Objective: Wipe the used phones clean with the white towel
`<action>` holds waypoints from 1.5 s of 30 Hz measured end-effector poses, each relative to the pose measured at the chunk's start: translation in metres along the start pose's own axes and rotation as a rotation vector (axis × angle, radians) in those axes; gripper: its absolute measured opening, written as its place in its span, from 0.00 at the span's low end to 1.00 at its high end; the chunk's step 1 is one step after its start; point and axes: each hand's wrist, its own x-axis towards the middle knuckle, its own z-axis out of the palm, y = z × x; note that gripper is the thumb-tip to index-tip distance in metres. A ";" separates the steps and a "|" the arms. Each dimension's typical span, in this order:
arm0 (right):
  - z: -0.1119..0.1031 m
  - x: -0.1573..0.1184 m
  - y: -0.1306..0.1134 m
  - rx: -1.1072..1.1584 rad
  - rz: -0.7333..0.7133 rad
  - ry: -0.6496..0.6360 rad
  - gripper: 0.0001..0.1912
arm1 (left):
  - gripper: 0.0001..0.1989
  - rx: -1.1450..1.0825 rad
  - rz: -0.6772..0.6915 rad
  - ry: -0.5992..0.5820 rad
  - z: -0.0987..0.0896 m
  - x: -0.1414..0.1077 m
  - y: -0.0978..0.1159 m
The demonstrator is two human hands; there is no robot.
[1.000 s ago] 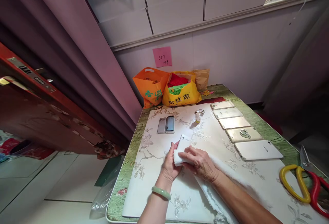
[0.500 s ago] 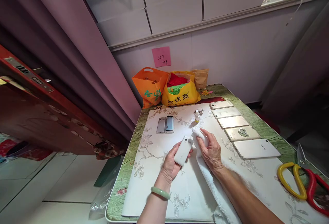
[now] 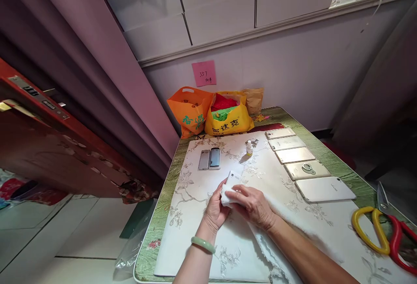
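My left hand is wrapped round a white mobile phone, its back with the camera facing up. A white towel lies pressed against the lower part of that phone, gripped in my right hand. The rest of the towel trails down toward the table's near edge, under my right forearm. The lower half of the phone is hidden by cloth and fingers. Beyond my hands stand a small spray bottle and, to its left, two small phones side by side.
Several smartphones lie in a row along the right side of the table. Scissors with yellow and red handles rest at the right edge. An orange bag and a yellow bag stand at the back against the wall.
My right hand has moved left with the towel, from beside the phone onto its back. My left hand keeps the phone in nearly the same place.
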 end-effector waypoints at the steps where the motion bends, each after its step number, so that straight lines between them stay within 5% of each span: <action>1: -0.001 0.001 -0.003 0.020 -0.045 -0.037 0.14 | 0.20 -0.006 -0.028 -0.018 0.000 0.000 0.000; 6: -0.004 0.000 -0.004 0.085 -0.088 -0.077 0.14 | 0.23 -0.009 -0.058 -0.089 0.001 -0.003 0.001; 10: 0.001 0.000 0.007 0.122 0.208 0.097 0.16 | 0.19 -0.003 0.026 -0.072 0.000 -0.005 0.003; 15: -0.004 0.018 0.024 0.149 0.534 0.339 0.17 | 0.26 0.081 -0.011 -0.182 0.001 -0.009 0.005; 21: -0.018 0.040 0.026 0.019 0.405 0.089 0.16 | 0.24 0.072 0.003 -0.133 0.002 -0.008 0.000; 26: -0.030 0.022 -0.002 -0.148 0.249 -0.086 0.16 | 0.20 0.041 0.075 -0.080 0.003 -0.007 -0.005; 33: -0.041 0.003 -0.040 -0.095 -0.009 -0.235 0.15 | 0.27 0.092 0.015 -0.201 0.004 -0.009 -0.003; 40: -0.033 0.049 0.008 -0.089 0.374 -0.034 0.15 | 0.21 0.085 0.020 -0.134 -0.003 -0.006 -0.002; 45: -0.028 0.064 0.021 0.361 0.704 -0.015 0.17 | 0.25 0.068 -0.020 -0.181 -0.002 -0.010 0.002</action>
